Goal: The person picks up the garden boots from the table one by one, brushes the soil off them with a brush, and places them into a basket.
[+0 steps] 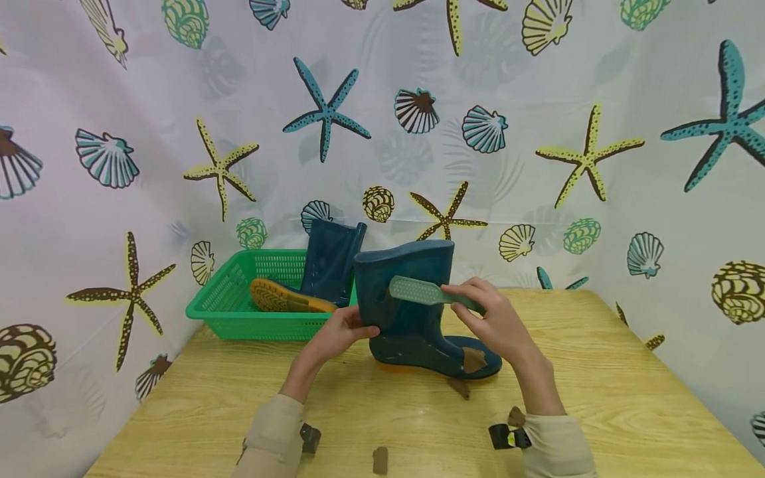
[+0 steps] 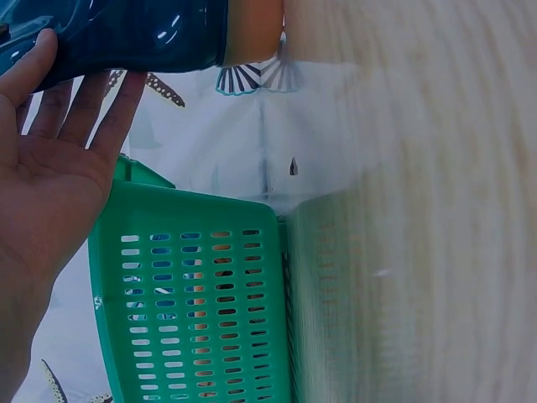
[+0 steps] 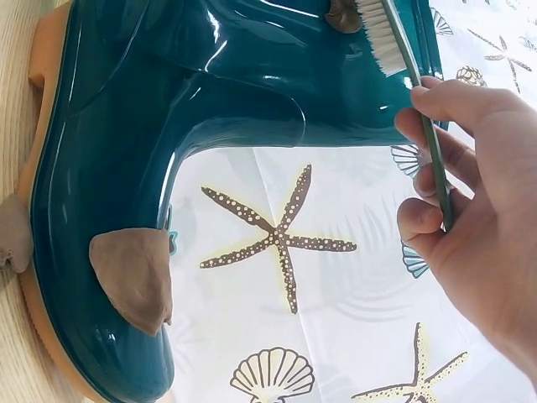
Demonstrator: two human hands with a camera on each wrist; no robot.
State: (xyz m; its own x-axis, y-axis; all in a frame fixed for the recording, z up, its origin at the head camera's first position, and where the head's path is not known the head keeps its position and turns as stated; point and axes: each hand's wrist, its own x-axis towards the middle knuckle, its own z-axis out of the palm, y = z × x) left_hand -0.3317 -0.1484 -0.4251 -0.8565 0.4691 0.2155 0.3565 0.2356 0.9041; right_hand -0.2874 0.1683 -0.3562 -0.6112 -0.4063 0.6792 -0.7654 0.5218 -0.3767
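Right hand [image 1: 496, 315]: thumb and fingers closed on the handle of one pale green brush with white bristles [image 1: 416, 291], its bristles turned to the boot's shaft; whether they press the surface cannot be told.

Left hand [image 1: 337, 335]: grasping, thumb on the near side and fingers behind, at the back of the boot.

One glossy dark blue-green rubber boot with a tan-orange sole [image 1: 418, 332]: standing roughly upright on the table between the hands, toe to the right.

Two flat, matte brown patches on the boot: a shaft patch [image 3: 344, 15], just beside the bristles, and a larger toe patch [image 1: 475, 360]. Material uncertain.

Step in hand, as judged: brushing the shaft, with the left hand as brace. The next move seems to call for short strokes across the shaft patch — boot held firm against the push — then a shift down to the toe patch, which the brush is well apart from.

Loose brown pieces, three: one beside the sole [image 1: 459, 388], one by the right sleeve [image 1: 516, 417], one at the near side [image 1: 380, 460].

One green perforated plastic basket [image 1: 269, 328], left of the boot, holding a second dark blue boot with a yellow-orange sole [image 1: 331, 259].

One light wood-grain table [image 1: 597, 398]; behind it, one white hanging sheet printed with starfish and shells [image 1: 382, 66].
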